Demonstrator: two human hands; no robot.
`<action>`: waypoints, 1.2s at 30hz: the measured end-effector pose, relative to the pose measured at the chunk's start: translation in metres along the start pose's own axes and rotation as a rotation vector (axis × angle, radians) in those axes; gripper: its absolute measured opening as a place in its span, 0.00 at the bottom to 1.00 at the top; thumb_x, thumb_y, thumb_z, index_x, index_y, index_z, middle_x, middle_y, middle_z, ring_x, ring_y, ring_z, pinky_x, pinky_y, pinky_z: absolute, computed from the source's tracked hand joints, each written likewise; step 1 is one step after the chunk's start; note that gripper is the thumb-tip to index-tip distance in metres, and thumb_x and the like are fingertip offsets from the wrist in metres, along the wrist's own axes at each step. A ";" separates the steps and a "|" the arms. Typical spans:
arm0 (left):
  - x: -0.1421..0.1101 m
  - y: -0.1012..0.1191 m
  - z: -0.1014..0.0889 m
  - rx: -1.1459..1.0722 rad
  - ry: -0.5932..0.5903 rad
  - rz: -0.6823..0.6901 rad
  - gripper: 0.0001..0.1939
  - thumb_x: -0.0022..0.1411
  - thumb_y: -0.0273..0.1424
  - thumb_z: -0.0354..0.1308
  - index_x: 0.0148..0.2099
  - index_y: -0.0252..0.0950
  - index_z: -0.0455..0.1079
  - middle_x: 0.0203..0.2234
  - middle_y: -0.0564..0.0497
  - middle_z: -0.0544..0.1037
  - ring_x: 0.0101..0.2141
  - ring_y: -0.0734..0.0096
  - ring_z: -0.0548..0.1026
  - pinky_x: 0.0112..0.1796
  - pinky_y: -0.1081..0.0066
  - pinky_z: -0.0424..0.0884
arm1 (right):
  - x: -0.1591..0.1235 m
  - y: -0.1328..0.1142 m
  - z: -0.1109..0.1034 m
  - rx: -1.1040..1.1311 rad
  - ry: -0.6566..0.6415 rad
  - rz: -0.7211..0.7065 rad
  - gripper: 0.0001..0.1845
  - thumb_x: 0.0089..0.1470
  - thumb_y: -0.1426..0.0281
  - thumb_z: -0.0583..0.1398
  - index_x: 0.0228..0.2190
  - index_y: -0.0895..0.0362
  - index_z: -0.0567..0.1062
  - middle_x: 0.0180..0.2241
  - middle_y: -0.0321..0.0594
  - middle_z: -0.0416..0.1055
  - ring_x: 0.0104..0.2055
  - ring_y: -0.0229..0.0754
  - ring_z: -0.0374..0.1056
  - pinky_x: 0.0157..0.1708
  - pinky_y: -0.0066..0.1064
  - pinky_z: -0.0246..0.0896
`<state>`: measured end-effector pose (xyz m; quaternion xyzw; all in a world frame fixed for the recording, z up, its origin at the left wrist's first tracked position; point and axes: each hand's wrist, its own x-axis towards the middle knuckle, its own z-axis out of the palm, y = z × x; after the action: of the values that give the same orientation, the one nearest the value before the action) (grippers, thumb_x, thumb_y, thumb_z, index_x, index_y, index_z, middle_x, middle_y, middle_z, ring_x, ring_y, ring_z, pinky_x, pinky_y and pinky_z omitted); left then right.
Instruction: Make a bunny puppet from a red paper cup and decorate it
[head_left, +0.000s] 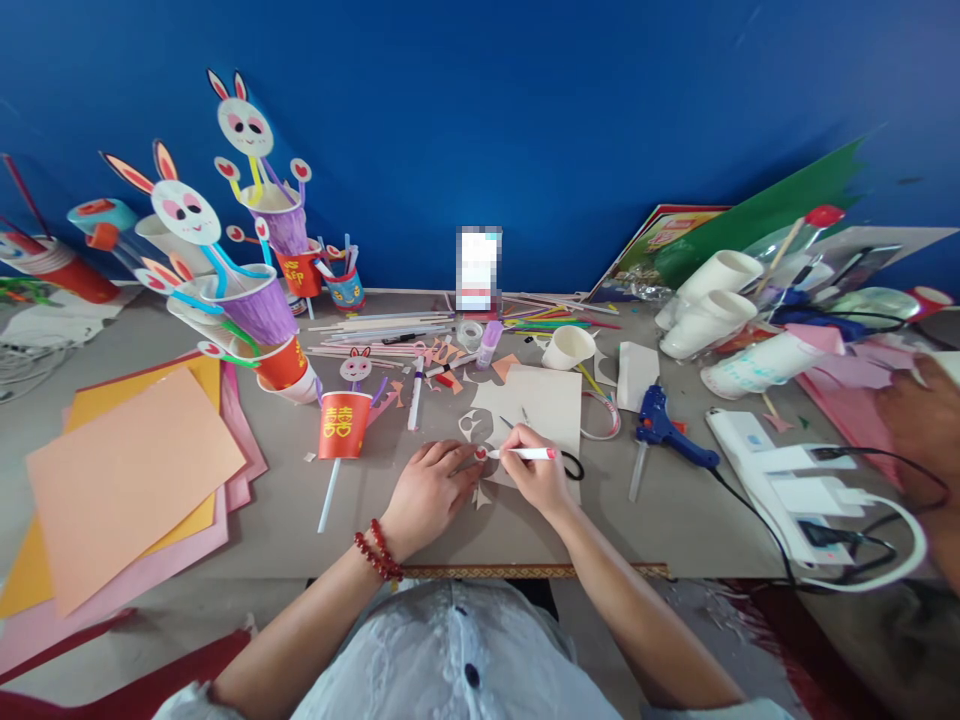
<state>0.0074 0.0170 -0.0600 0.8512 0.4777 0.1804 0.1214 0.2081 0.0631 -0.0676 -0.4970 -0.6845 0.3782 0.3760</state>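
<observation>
My right hand (pixel 536 470) grips a white marker pen (pixel 534 454) with a red end, its tip at a small white paper cutout (pixel 481 454) bearing a red heart. Flat on the table, my left hand (pixel 437 490) has its fingertips at the cutout's edge, steadying it. Under and beside my right hand lie a white sheet of paper (pixel 551 395) and scissors (pixel 572 465), partly hidden by the hand. Left of my hands is a red paper cup (pixel 345 425) with a bunny face (pixel 355 369) above it and a straw below.
Bunny cup figures (pixel 259 300) stand at the left, behind coloured paper sheets (pixel 142 480). A blue glue gun (pixel 664 425) and a power strip (pixel 772 490) with cables are at the right. Scraps, pens and straws (pixel 390 325) lie at the back. Another person's hand (pixel 919 420) is far right.
</observation>
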 end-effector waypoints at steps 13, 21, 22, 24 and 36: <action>0.000 0.000 -0.001 -0.007 -0.006 0.003 0.16 0.72 0.33 0.48 0.57 0.42 0.72 0.57 0.51 0.74 0.55 0.60 0.70 0.54 0.57 0.68 | 0.000 0.003 0.000 -0.007 0.005 -0.008 0.09 0.52 0.72 0.56 0.22 0.53 0.65 0.17 0.30 0.62 0.20 0.36 0.55 0.21 0.27 0.49; 0.001 0.001 -0.001 -0.003 -0.007 -0.001 0.16 0.72 0.32 0.48 0.56 0.43 0.72 0.57 0.51 0.74 0.55 0.60 0.70 0.54 0.57 0.68 | -0.001 0.003 0.000 -0.002 -0.006 0.011 0.09 0.52 0.72 0.56 0.22 0.53 0.65 0.17 0.30 0.62 0.20 0.36 0.56 0.21 0.27 0.50; 0.001 0.000 -0.001 -0.002 -0.007 -0.002 0.16 0.72 0.32 0.49 0.56 0.43 0.72 0.57 0.51 0.74 0.55 0.60 0.70 0.54 0.57 0.68 | -0.001 0.003 0.000 0.000 -0.004 0.010 0.09 0.53 0.71 0.56 0.22 0.53 0.65 0.18 0.30 0.63 0.20 0.36 0.56 0.21 0.27 0.51; 0.001 0.000 -0.001 -0.003 -0.005 -0.003 0.16 0.71 0.32 0.49 0.57 0.43 0.72 0.57 0.51 0.74 0.55 0.60 0.70 0.54 0.57 0.69 | -0.001 0.003 0.000 -0.002 0.001 0.010 0.09 0.53 0.71 0.56 0.22 0.53 0.65 0.18 0.30 0.63 0.20 0.36 0.56 0.21 0.27 0.51; 0.000 0.000 0.000 -0.003 -0.001 0.000 0.16 0.72 0.32 0.49 0.56 0.43 0.72 0.57 0.51 0.75 0.55 0.60 0.70 0.54 0.57 0.69 | 0.000 0.000 0.001 -0.006 -0.010 0.015 0.09 0.52 0.71 0.56 0.22 0.53 0.65 0.16 0.29 0.62 0.19 0.36 0.55 0.20 0.27 0.50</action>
<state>0.0073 0.0174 -0.0596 0.8512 0.4772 0.1806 0.1229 0.2073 0.0626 -0.0683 -0.5014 -0.6839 0.3815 0.3680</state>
